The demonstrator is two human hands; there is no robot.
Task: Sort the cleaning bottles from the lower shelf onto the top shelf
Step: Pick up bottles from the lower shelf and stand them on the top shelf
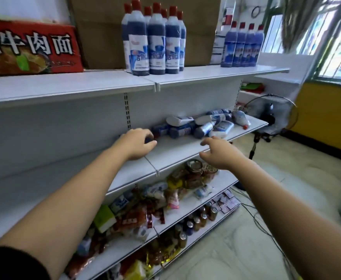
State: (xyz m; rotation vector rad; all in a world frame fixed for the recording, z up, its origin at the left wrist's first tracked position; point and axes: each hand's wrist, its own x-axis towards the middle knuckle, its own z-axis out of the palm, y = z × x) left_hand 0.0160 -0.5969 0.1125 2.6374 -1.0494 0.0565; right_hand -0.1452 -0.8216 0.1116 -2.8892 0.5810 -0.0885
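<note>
Several dark-blue cleaning bottles with red caps [155,41] stand grouped on the white top shelf [206,74]. A row of lighter blue bottles [242,47] stands further right on it. On the lower shelf [177,150] a pile of blue and white bottles [202,125] lies on its side. My left hand [137,143] reaches to the pile's left end, and its curled fingers and thumb pinch the dark end of a lying blue bottle [161,129]. My right hand [220,154] hovers over the shelf's front edge with loosely spread fingers, holding nothing, just short of the pile.
A red noodle carton [30,47] and a brown cardboard box [105,33] take up the top shelf's left and back. Snack packets [165,190] and drink cans [195,219] fill the shelves below. A standing fan [270,118] and floor cables [262,225] are at the right.
</note>
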